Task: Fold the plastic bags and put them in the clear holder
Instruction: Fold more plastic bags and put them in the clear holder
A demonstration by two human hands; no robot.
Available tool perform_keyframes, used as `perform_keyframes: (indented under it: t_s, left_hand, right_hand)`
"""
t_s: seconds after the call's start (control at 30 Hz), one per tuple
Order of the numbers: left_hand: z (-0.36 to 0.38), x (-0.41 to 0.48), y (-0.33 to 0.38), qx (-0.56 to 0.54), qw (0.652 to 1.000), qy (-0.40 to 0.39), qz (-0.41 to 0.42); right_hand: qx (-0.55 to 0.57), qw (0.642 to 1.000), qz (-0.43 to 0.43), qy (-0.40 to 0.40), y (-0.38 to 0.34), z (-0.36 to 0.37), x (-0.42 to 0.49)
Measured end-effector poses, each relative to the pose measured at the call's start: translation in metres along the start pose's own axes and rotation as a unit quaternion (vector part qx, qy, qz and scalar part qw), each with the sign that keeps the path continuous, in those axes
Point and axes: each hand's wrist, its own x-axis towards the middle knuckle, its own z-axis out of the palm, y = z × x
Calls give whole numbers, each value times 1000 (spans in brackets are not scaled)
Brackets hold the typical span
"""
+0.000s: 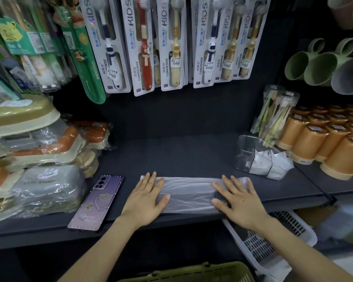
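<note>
Partly covered at both ends by palms, faint against the dark shelf (181, 155): a plastic bag (189, 193) folded into a long strip. Left hand (146, 198) flat on its left end, fingers straight, clasping nothing. Right hand (237, 202) flat on the right end, likewise. Further right, apart: clear holder (245, 151) with white folded bags inside.

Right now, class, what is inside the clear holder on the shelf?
The clear holder has white folded plastic bags lying low inside it, seen through its wall. How many there are cannot be told, because they overlap and cover one another.
</note>
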Motion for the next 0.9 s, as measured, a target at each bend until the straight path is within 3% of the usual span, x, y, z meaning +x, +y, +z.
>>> perform_keyframes:
  t_s: [0.1,0.27,0.4,0.6,0.73,0.8,0.9]
  left_hand:
    - [1,0,-1,3,1000,-5,-9]
    - [0,0,0,-1,1000,-22,-17]
    - [-5,4,-2,-29,999,-42,-20]
    - [-6,5,-6,-103,994,-29,-20]
    - [-14,-7,-7,-279,956,89,-17]
    - [-15,-19,-13,-309,942,129,7]
    - [-20,-43,-16,-315,945,77,50]
  right_hand:
    - [46,997,-33,49,2,-6,-5]
    - [34,947,-224,226,-41,11,1]
    - [135,940,-201,239,-38,21,4]
    - [126,938,-203,249,-35,23,6]
    - [147,933,-204,259,-35,22,8]
    - [168,934,-191,251,-36,20,5]
    - [212,939,-157,220,-35,12,1]
